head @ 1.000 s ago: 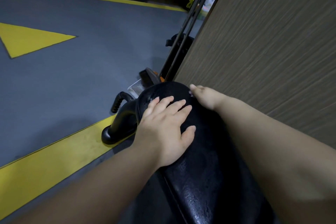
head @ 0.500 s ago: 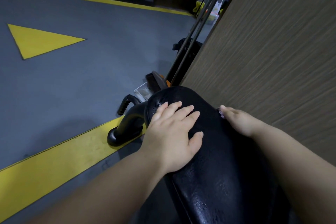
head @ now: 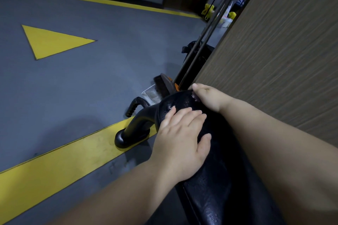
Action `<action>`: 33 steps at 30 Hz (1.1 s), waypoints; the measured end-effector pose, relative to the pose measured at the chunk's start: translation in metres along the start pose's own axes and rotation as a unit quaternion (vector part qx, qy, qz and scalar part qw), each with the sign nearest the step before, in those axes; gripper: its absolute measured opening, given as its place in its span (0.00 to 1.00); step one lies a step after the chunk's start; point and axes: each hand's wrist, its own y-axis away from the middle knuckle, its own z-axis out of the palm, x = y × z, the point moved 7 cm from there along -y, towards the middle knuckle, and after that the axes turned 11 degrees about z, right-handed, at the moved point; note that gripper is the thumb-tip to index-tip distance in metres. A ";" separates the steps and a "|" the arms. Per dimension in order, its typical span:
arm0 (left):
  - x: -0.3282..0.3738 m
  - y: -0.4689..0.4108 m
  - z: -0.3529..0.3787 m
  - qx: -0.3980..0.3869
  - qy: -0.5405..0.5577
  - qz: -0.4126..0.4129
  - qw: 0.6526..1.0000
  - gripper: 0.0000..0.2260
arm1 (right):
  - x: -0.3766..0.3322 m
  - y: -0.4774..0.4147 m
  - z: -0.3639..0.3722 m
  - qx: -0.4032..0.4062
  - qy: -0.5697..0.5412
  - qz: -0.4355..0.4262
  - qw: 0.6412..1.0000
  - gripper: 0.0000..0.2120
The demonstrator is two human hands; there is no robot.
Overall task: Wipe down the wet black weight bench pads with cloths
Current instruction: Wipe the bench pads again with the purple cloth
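The grey floor (head: 109, 82) carries 2 yellow markings beside the wood-grain wall (head: 283, 60). Between them runs the wet black bench pad (head: 215, 184). The left hand (head: 181, 137) lies flat on it, fingers spread, holding nothing; the right hand (head: 208, 97) curls around a barely visible cloth (head: 195, 98) at the pad's far end.

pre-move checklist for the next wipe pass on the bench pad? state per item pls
1. Left hand flat on the bench pad: ok.
2. Right hand at the pad's far end, next to the wood-grain wall: ok.
3. Cloth under either hand: cannot tell, none visible.
4. Pad dry: not ok, droplets still show near the far end and the near edge.
5. Brush and dustpan on the floor beyond the pad, clear of the hands: ok.
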 end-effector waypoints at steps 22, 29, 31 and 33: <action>-0.104 -0.014 -0.031 0.238 0.342 -0.287 0.863 0.07 | -0.071 0.047 0.040 0.027 0.140 -0.182 0.973 0.29; -0.101 -0.028 -0.004 0.097 0.352 -0.280 0.888 0.12 | -0.044 0.084 0.024 0.011 -0.056 -0.186 0.981 0.20; -0.102 -0.027 -0.001 0.038 0.294 -0.293 0.909 0.15 | -0.011 0.092 0.003 0.106 -0.046 -0.111 0.987 0.20; -0.094 -0.031 -0.006 -0.042 0.199 -0.279 0.938 0.19 | 0.026 0.104 -0.008 0.135 0.027 0.002 0.990 0.19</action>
